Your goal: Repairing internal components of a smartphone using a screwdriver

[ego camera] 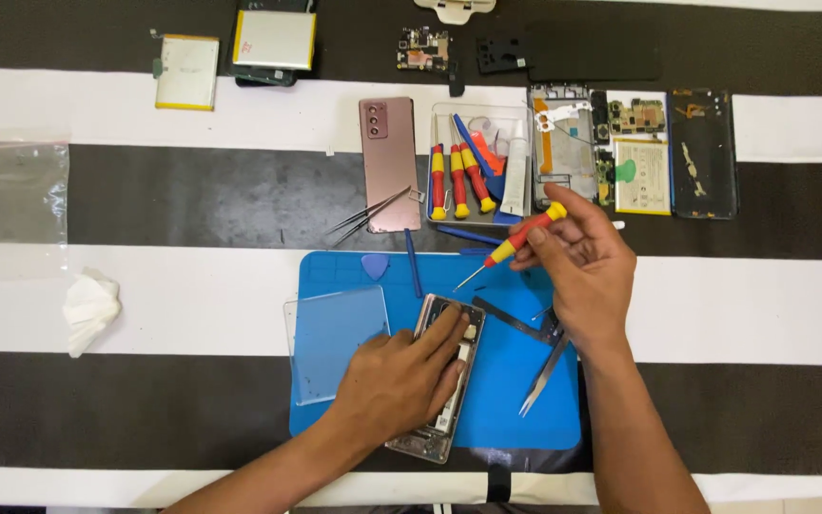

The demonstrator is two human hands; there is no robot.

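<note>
On the blue mat point(516, 400), your left hand point(401, 381) presses flat, fingers spread, on the opened phone point(444, 381), pinning it. Your right hand point(582, 257) hovers above, fingers pinched round the red-and-yellow screwdriver point(516, 243), tip well clear. Careful: a slipped tip could gouge the phone's insides, and loosened screws could roll off.

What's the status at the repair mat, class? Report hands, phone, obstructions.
Left hand pressing opened phone frame. Right hand holding red-yellow screwdriver, tip raised. Tweezers beside frame.
</note>
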